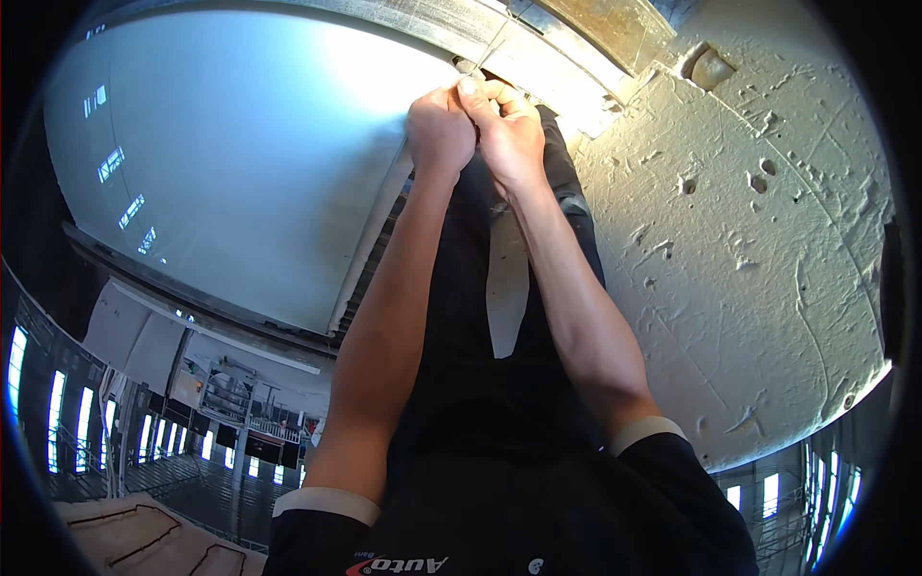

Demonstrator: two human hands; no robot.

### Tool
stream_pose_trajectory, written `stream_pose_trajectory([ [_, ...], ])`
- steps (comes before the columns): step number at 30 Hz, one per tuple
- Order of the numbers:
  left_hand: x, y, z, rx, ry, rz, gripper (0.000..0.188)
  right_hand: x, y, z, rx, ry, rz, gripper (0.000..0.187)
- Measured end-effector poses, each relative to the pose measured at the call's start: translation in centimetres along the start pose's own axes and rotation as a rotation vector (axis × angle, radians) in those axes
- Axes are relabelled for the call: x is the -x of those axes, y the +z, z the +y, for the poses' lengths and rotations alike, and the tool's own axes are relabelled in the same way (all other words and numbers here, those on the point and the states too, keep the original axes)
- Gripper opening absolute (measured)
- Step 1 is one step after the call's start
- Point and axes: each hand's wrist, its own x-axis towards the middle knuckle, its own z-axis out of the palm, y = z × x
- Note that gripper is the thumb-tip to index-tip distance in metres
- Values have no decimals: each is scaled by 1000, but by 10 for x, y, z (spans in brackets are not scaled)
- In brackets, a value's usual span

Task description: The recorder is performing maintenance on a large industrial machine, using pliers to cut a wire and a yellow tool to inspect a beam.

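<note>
Panel glossy | hands touching | pale surface pitted | windows bright

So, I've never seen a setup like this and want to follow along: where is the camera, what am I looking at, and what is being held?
There is no robot here, only a person's bare hands. The single picture comes from a fisheye camera on the person's head, looking down, so straight edges bend.

The left hand and right hand meet near the top, beside a pale beam. A thin, wire-like strand seems to run up from the fingertips, but whatever they pinch is too small to tell.

On the left is a large glossy panel with bright reflections; on the right, a rough whitish surface with lumps and holes.
</note>
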Motion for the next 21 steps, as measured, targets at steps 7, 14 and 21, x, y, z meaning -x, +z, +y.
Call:
stream_pose_trajectory([
  [7, 7, -12, 32, 192, -311, -190, 37, -17, -26, -5, 62, 144, -241, 23],
  [14, 8, -12, 28, 135, -324, -200, 38, -20, -40, 12, -107, 131, -406, 28],
  [21, 3, -13, 33, 126, -320, -211, 41, -36, -31, 0, -75, 63, -425, 28],
])
